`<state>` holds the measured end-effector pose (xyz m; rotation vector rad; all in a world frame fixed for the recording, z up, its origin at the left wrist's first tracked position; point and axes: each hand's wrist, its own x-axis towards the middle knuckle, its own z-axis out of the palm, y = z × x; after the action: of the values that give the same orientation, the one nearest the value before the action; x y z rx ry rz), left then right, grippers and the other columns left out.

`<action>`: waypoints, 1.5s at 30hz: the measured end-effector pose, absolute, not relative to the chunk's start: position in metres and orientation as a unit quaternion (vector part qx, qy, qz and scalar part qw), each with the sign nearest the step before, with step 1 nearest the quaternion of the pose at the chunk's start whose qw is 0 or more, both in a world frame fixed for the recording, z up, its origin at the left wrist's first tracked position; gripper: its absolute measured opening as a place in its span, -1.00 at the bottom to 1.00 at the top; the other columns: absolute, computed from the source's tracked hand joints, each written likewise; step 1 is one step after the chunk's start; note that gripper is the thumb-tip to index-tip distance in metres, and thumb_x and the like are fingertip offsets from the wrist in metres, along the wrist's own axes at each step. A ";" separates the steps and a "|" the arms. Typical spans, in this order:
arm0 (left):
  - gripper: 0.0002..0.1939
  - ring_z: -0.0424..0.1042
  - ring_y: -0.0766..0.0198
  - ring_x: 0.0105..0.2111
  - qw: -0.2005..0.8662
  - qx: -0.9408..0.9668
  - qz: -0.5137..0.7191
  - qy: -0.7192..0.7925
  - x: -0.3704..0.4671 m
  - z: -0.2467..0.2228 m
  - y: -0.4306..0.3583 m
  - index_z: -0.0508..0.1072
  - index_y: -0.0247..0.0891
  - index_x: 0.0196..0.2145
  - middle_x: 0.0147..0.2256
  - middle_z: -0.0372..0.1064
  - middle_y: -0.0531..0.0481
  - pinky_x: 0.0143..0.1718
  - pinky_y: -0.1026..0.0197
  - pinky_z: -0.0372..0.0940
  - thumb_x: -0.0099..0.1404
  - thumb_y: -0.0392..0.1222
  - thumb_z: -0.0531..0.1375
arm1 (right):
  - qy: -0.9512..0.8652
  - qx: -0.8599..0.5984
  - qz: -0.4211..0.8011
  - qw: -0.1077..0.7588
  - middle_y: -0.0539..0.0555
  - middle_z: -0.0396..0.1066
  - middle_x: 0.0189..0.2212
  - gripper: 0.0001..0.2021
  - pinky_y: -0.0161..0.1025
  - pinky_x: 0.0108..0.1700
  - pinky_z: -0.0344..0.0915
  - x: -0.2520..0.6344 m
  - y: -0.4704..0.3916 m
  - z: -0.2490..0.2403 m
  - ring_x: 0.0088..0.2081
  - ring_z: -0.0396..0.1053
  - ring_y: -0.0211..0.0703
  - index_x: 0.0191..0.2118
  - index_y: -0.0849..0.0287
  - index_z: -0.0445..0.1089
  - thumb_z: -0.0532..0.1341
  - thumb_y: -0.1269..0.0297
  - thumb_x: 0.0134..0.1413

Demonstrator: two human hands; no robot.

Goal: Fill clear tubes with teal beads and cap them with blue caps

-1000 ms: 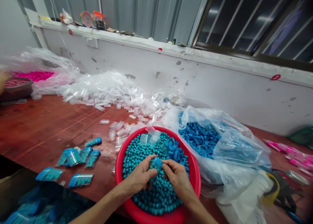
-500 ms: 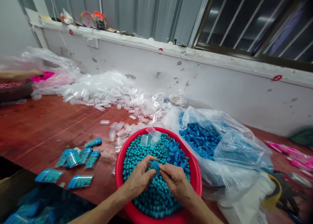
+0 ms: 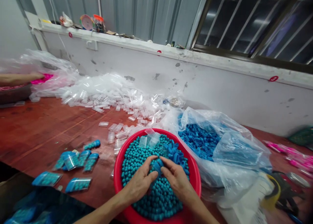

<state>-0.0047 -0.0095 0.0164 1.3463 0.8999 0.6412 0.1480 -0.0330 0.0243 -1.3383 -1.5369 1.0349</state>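
My left hand [image 3: 140, 181] is closed around a small clear container, mostly hidden by the fingers, above a red basin [image 3: 118, 171]. A blue cap [image 3: 158, 165] shows at the container's end, between both hands. My right hand [image 3: 176, 178] has its thumb and fingertips on this cap. Under the hands, teal beads [image 3: 156, 202] fill the basin. A little pile of blue caps [image 3: 174, 152] lies on the beads at the right, and a few clear containers [image 3: 148, 139] rest on them at the back.
Left of the basin lie several bead-filled containers with blue caps [image 3: 78, 184]. Empty clear containers [image 3: 117, 93] are heaped along the wall. An open plastic bag [image 3: 234, 145] of blue caps stands at the right. At far left, another person's arm [image 3: 19, 79] reaches toward pink pieces [image 3: 42, 78].
The fingertips of my right hand have shifted from pinching at the cap's right side to spreading over it. The cap has turned slightly. The view has shifted a little.
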 end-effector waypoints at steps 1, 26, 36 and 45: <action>-0.52 0.12 0.45 -0.71 0.639 0.594 0.286 0.397 -0.004 0.017 -0.010 0.01 -0.17 0.06 -0.57 0.10 0.19 -0.72 0.39 0.10 0.18 -0.15 0.00 | -0.639 -0.528 0.403 0.388 0.12 0.31 -0.07 -0.61 -0.11 -0.01 0.18 0.146 -0.037 0.027 -0.05 0.27 -0.09 0.06 0.17 0.19 0.05 0.28 0.07; -0.86 0.19 0.37 -0.51 0.606 0.560 0.383 0.416 0.020 0.027 -0.025 0.25 -0.23 -0.31 -0.54 0.18 0.15 -0.45 0.35 0.12 0.12 -0.27 0.04 | -0.728 -0.573 0.127 0.356 0.30 0.30 -0.21 -0.33 -0.11 -0.34 0.37 0.123 -0.056 0.012 -0.30 0.39 0.06 0.02 0.38 0.00 0.20 0.28 -0.28; -0.82 0.28 0.30 -0.42 0.503 0.676 0.338 0.418 -0.005 0.031 -0.019 0.26 -0.22 -0.23 -0.42 0.29 0.08 -0.33 0.30 0.19 0.18 -0.24 0.00 | -0.754 -0.555 0.188 0.296 0.27 0.23 -0.02 -0.19 -0.13 -0.14 0.29 0.124 -0.059 0.005 -0.07 0.29 0.06 0.18 0.27 -0.17 0.24 0.21 -0.17; -0.64 0.40 0.10 -0.33 0.197 0.716 0.240 0.626 -0.138 0.015 0.004 0.33 -0.18 -0.12 -0.33 0.43 -0.03 -0.35 0.17 0.27 0.17 -0.02 -0.01 | -0.753 -0.657 -0.025 0.027 0.15 0.37 -0.30 -0.83 -0.22 -0.30 0.27 0.158 0.007 0.033 -0.25 0.36 -0.04 -0.19 0.21 0.30 0.07 0.33 0.09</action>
<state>-0.1376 0.0038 0.0146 2.0038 1.7518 0.6718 0.1577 0.0071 0.0328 -2.0288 -2.3258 -0.0762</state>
